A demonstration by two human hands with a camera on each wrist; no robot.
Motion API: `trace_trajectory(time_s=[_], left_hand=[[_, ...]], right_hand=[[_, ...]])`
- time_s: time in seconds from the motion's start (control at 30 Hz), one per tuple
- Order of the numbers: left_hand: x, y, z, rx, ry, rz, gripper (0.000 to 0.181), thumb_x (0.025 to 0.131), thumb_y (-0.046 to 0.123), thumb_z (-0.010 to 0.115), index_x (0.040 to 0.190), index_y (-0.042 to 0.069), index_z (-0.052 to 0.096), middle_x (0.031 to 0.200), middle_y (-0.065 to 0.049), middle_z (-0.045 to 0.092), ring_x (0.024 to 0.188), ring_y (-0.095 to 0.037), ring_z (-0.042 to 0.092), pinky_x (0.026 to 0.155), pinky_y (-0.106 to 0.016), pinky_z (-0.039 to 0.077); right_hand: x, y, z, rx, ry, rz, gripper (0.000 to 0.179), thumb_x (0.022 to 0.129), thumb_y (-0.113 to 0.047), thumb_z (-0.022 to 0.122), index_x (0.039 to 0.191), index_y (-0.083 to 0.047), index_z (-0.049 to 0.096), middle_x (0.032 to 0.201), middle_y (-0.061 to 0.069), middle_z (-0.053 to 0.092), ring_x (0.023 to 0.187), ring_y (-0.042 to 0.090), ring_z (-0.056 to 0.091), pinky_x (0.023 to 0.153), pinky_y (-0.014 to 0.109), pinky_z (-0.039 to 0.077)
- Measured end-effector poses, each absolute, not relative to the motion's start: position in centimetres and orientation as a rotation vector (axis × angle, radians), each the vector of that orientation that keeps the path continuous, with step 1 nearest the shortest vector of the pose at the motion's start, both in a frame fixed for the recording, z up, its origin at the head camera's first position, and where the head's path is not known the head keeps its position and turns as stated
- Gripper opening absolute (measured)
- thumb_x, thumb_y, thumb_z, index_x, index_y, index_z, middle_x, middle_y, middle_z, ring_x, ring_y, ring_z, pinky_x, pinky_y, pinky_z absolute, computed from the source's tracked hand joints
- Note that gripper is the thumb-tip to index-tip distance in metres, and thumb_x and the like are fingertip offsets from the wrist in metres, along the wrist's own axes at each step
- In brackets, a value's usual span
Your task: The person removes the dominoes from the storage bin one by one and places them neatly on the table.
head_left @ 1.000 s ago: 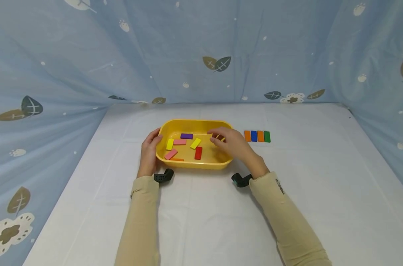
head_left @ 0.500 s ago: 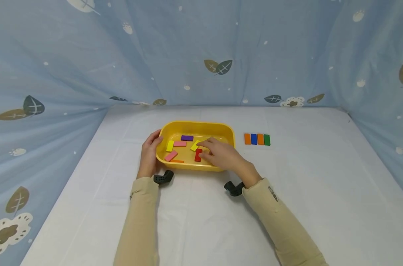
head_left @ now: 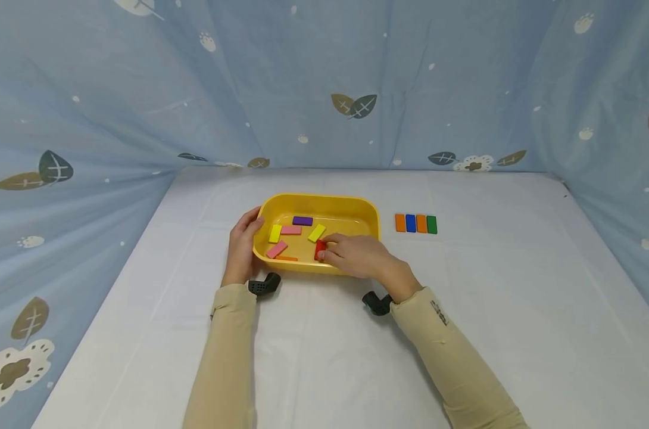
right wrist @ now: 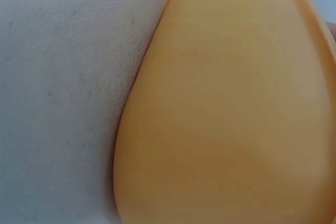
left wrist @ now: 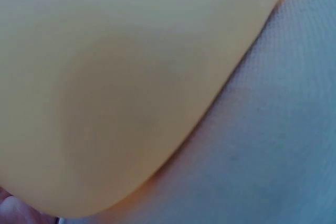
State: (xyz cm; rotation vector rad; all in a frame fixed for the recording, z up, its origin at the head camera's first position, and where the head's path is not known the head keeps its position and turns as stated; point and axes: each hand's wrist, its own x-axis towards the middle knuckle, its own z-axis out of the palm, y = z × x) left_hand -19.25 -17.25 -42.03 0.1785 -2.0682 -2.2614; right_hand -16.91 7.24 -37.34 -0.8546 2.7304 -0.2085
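Note:
My left hand grips the left end of a yellow plastic basin, thumb over the rim. My right hand reaches over the front right rim and pinches a red block between thumb and forefinger, low inside the basin. Around it on the basin floor lie small flat blocks: a yellow block close behind the fingers, a purple block, a pink block and several more to the left. Both wrist views are mostly filled by the basin's outer wall.
To the right of the basin, a row of flat blocks stands side by side on the white cloth: orange, blue, orange and green. A patterned blue curtain hangs behind the table.
My right hand has moved left and down from the basin's right side to the red block, and its fingers have closed on it. The left hand has stayed at the rim.

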Motion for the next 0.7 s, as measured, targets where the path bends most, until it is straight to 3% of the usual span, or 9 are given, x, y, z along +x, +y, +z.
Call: trace_trajectory(time_s=[0.2,0.4,0.57,0.7], left_hand=[[-19.36,-17.26,-42.08,0.179,-2.07,-2.255,0.037,0.09,0.031,0.05,0.125,0.019,0.051,0.128,0.003,0.046,0.115,-0.014,0.043,0.098,-0.026,0.036],[-19.49,-17.28,-42.24,0.148,-2.073,-2.254,0.038,0.09,0.031,0.05,0.126,0.017,0.05,0.128,0.002,0.045,0.116,-0.015,0.043,0.099,-0.028,0.035],[-19.44,-17.35,-42.31,0.156,-2.08,-2.247,0.038,0.09,0.032,0.05,0.126,0.018,0.05,0.128,0.002,0.046,0.116,-0.015,0.043,0.099,-0.028,0.035],[-19.38,-17.31,-42.2,0.176,-2.071,-2.253,0.038,0.09,0.032,0.051,0.125,0.019,0.051,0.128,0.003,0.046,0.115,-0.015,0.044,0.098,-0.028,0.035]], right_hand=[[-16.87,7.21,-37.24,-0.833,2.739,-0.264,0.049,0.092,-0.049,0.029,0.118,-0.02,0.06,0.128,-0.006,0.048,0.106,0.012,0.051,0.087,0.03,0.044],[-16.81,7.4,-37.3,-0.811,2.741,-0.312,0.046,0.092,-0.05,0.03,0.103,-0.022,0.065,0.112,-0.009,0.053,0.082,0.008,0.053,0.072,0.024,0.044],[-16.79,7.44,-37.43,-0.747,2.735,-0.357,0.051,0.09,-0.055,0.031,0.112,-0.016,0.055,0.092,-0.009,0.054,0.068,0.009,0.05,0.062,0.023,0.042],[-16.8,7.37,-37.36,-0.745,2.735,-0.351,0.053,0.09,-0.055,0.031,0.113,-0.014,0.056,0.096,-0.007,0.055,0.071,0.009,0.051,0.065,0.024,0.044]])
